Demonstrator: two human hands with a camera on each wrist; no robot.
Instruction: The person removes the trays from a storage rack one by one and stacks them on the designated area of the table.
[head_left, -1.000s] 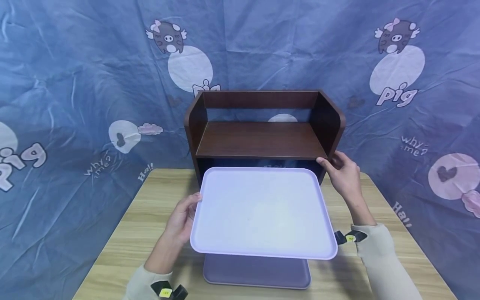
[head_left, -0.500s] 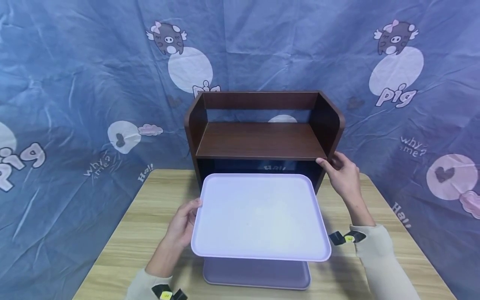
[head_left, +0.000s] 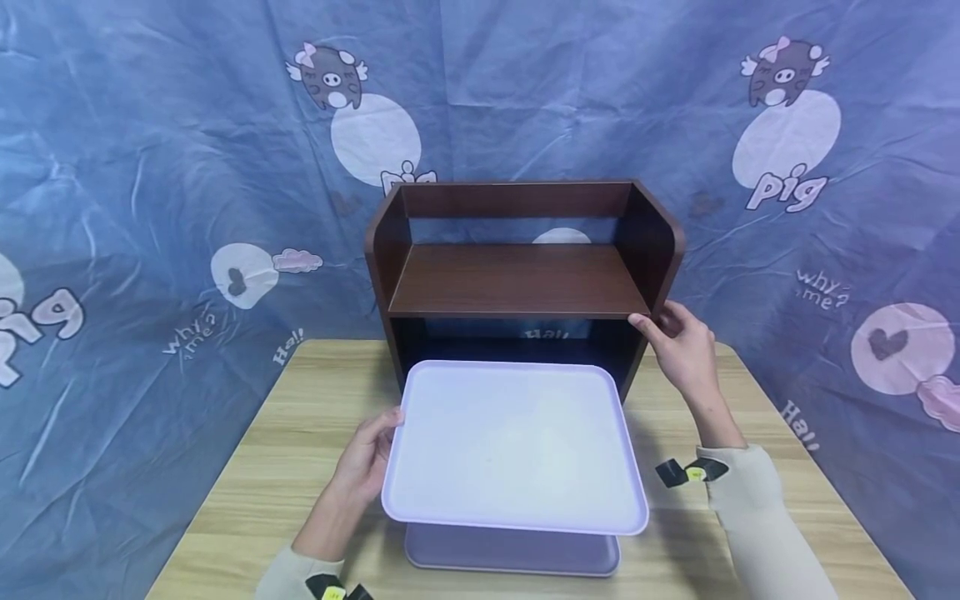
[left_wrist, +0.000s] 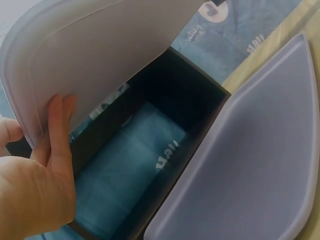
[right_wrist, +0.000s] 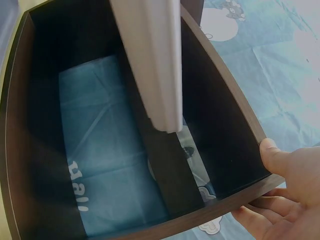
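My left hand [head_left: 363, 462] grips a pale lavender tray [head_left: 513, 450] by its left rim, thumb on top. In the left wrist view its fingers [left_wrist: 61, 135] lie straight against the tray's underside. The tray hangs in front of a dark brown two-tier desk shelf [head_left: 517, 279], above a second lavender tray [head_left: 513, 554] lying on the table. My right hand [head_left: 686, 350] holds the shelf's right side panel near the middle board, with the thumb on the front. From the right wrist view, the raised tray [right_wrist: 157, 65] shows edge-on, crossing the shelf's opening.
The shelf stands at the back of the light wood table [head_left: 255, 467]. Close behind and at both sides hangs a blue printed cloth [head_left: 187, 150]. The raised tray covers most of the lower tray and part of the shelf's lower compartment.
The held tray has come down and towards me, its right end shifting left, so more of the shelf's lower compartment shows. My right hand has stayed on the shelf's side.
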